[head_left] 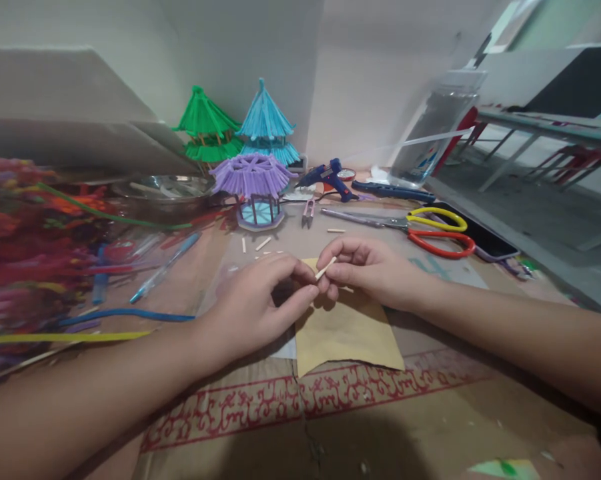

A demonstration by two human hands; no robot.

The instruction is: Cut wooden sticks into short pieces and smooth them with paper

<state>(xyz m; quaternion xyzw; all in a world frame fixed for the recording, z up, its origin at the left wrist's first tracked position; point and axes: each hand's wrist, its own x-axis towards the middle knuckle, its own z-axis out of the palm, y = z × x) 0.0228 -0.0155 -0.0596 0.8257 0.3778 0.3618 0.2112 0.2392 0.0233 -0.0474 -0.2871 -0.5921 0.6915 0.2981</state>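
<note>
A short pale wooden stick is pinched between the thumb and fingers of my right hand. My left hand meets it from the other side, its thumb and fingertips closed at the stick's lower end. Beneath both hands lies a yellowish sheet that looks like sandpaper. Several similar short sticks lie just beyond my left hand. Behind them stands a small pavilion model with a purple fuzzy roof and a light blue base.
Green and light blue tiered models stand at the back. A blue glue gun, scissors, snips and a phone lie right of them. Colourful pipe cleaners, a metal bowl and a pen occupy the left.
</note>
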